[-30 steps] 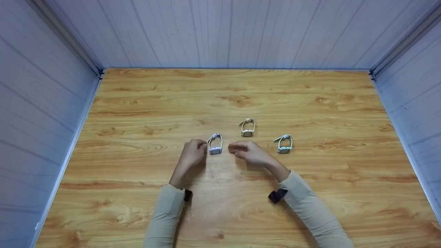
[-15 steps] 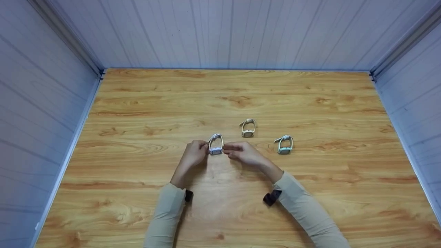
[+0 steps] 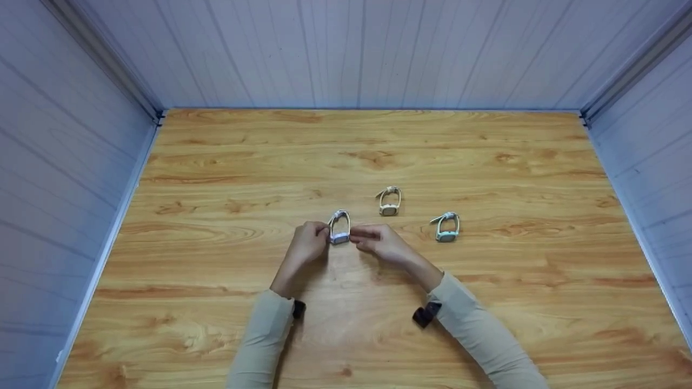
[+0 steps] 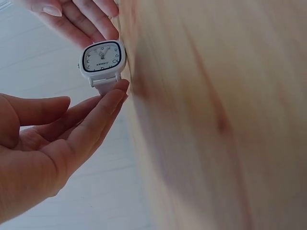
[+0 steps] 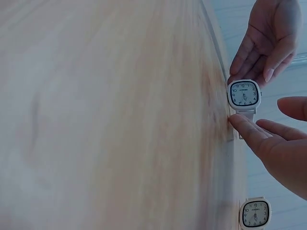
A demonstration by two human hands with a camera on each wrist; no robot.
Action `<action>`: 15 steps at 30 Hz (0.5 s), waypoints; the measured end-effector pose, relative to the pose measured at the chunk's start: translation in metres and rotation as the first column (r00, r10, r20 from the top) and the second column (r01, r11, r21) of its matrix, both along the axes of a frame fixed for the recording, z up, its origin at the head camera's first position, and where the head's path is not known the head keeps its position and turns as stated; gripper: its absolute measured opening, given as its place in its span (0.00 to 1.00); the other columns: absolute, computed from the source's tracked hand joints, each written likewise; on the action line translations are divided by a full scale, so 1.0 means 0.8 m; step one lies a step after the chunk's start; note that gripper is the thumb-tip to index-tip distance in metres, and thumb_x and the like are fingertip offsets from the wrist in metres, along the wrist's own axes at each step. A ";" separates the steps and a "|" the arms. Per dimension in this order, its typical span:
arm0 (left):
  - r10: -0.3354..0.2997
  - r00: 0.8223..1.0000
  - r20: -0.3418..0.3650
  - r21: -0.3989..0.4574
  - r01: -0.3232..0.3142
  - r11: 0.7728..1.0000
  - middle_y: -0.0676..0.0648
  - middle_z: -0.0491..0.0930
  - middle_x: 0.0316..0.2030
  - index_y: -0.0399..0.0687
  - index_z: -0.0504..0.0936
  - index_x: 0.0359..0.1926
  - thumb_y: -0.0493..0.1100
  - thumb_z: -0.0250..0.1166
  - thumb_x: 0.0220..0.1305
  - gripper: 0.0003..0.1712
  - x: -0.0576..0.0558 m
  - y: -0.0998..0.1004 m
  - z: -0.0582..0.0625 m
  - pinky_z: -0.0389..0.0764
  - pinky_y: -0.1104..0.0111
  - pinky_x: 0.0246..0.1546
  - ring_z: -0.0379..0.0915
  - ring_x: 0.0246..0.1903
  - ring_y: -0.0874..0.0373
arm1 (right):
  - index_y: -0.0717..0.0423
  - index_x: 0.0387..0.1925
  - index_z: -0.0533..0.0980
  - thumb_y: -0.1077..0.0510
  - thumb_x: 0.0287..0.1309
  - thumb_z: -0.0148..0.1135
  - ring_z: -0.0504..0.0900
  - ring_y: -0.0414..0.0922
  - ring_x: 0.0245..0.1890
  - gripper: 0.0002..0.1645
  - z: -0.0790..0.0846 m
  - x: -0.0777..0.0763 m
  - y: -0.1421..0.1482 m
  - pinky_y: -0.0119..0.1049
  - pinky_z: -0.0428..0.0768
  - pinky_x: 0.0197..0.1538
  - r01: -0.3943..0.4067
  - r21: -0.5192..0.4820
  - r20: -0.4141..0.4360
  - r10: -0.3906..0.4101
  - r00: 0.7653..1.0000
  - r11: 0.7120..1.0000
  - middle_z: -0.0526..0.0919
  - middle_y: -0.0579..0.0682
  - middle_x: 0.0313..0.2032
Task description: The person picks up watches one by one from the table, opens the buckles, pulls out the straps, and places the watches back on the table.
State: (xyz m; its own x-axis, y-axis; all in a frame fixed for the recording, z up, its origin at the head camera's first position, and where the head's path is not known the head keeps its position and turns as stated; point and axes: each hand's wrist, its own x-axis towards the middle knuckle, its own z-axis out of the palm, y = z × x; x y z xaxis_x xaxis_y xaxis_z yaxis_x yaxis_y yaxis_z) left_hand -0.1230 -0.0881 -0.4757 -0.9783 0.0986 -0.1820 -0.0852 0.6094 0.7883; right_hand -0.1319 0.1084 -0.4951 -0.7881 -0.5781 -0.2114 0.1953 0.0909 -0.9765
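Observation:
A pale lilac wristwatch (image 3: pixel 340 237) stands on its side on the wooden table, its strap buckled into a loop and its dial toward the person. My left hand (image 3: pixel 309 241) touches the watch's left side with extended fingertips, thumb held apart from it in the left wrist view. From the opposite side, my right hand (image 3: pixel 385 243) reaches in with straight fingers touching the watch. The square white dial (image 4: pixel 102 56) faces the left wrist camera between both hands. Neither hand's fingers wrap round the watch.
A cream wristwatch (image 3: pixel 389 209) stands farther back, right of centre. Off to the right is a mint-green wristwatch (image 3: pixel 446 236), also looped and upright. Pale panel walls (image 3: pixel 346 54) border the wooden table (image 3: pixel 216 178) at the back and both sides.
My right hand has moved left, from a gap beside the lilac watch to touching it. My left hand has shifted slightly right against it. The watch has moved slightly; the other two stay put.

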 end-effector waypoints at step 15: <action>0.048 0.995 0.093 0.074 -0.055 0.996 0.50 0.69 0.16 0.33 0.81 0.34 0.34 0.51 0.65 0.12 0.000 0.001 -0.004 0.60 0.74 0.11 0.60 0.12 0.63 | 0.78 0.56 0.62 0.74 0.56 0.50 0.71 0.58 0.54 0.25 0.001 -0.003 0.001 0.38 0.72 0.54 0.065 0.044 0.021 -0.066 0.998 0.997 0.69 0.70 0.54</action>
State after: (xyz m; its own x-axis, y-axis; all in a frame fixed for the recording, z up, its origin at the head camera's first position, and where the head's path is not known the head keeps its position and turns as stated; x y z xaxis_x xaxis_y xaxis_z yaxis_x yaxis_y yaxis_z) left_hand -0.1230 -0.0876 -0.4787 -0.9623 0.0656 -0.2641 -0.1882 0.5407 0.8199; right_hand -0.1346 0.1093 -0.4942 -0.8187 -0.5153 -0.2534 0.2243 0.1193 -0.9672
